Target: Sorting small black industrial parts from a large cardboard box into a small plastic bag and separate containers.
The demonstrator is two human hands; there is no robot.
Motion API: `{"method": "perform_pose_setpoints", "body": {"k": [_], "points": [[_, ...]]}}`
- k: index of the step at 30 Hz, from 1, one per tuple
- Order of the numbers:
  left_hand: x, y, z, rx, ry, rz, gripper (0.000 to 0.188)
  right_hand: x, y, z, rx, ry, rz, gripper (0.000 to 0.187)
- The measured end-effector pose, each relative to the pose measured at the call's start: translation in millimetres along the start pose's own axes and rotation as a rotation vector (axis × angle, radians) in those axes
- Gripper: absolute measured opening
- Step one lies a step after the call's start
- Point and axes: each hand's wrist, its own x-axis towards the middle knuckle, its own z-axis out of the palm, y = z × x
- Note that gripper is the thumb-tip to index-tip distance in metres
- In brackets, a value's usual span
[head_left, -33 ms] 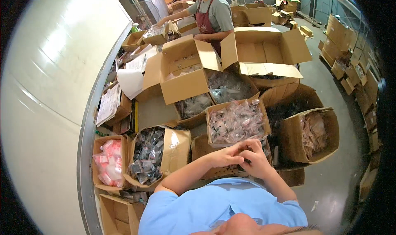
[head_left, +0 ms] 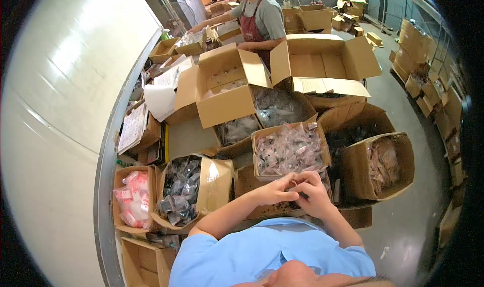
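Observation:
My left hand (head_left: 276, 191) and my right hand (head_left: 311, 191) meet in front of my chest, fingers curled and tips together. A small pale, shiny thing (head_left: 291, 188) shows between them; its kind is too small to tell, and my fingers hide most of it. Just beyond my fingertips stands an open carton (head_left: 258, 177) filled with small clear plastic bags (head_left: 290, 148), which look pinkish and hold small dark parts. Beneath my hands lies another brown carton (head_left: 245, 182) with small dark bits in it.
At left are cartons of red-and-white bags (head_left: 133, 199) and dark bagged parts (head_left: 181, 186). A carton of brownish plastic (head_left: 383, 163) stands right. Large open cartons (head_left: 227, 105) (head_left: 322, 60) lie beyond. A co-worker in an apron (head_left: 252, 27) works at the far side. Papers (head_left: 133, 128) lie left.
My fingers have shifted slightly against each other, the left fingertips drawing back a little. The pale, shiny thing between them shows more now. The cartons have stayed put.

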Motion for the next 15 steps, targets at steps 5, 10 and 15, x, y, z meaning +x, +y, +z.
{"method": "perform_pose_setpoints", "body": {"k": [5,10,15], "points": [[-8,9,0,0.566,0.309,0.231,0.032,-1,2,-2,0.081,0.079,0.195,0.016],[-10,17,6,0.733,0.404,0.432,0.012,-2,0,1,0.214,0.003,0.431,0.016],[-8,20,-1,0.563,0.295,0.367,0.008,0,6,-5,0.264,-0.163,0.389,0.014]]}}
